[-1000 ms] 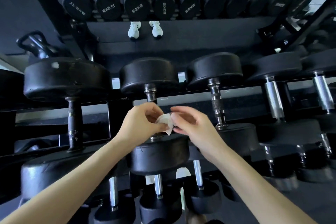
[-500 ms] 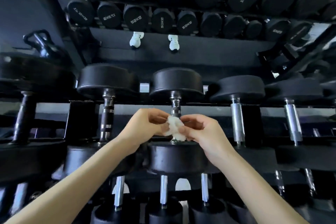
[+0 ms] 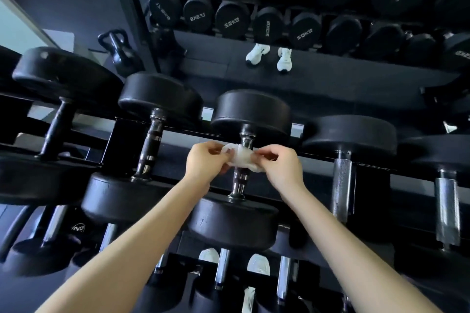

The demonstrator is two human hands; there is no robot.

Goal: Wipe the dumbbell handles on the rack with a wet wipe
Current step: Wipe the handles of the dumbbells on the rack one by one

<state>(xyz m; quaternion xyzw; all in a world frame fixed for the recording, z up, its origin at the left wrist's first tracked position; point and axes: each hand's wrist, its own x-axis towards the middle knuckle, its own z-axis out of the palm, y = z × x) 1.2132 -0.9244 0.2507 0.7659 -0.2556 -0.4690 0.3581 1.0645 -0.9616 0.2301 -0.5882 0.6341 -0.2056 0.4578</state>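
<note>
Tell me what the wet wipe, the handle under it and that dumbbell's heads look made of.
Wet wipe: thin white nonwoven cloth, probably; crumpled, slightly translucent. Handle: metal, likely chromed steel; bright glints, ringed bands. Heads: matte black, seemingly rubber-coated; dull sheen, small scuffs.

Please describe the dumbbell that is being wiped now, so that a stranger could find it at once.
In the middle row of the black rack, the dumbbell is third from the left in view. Only its handle has a white wet wipe across it, pinched by the left hand and the right hand.
</note>
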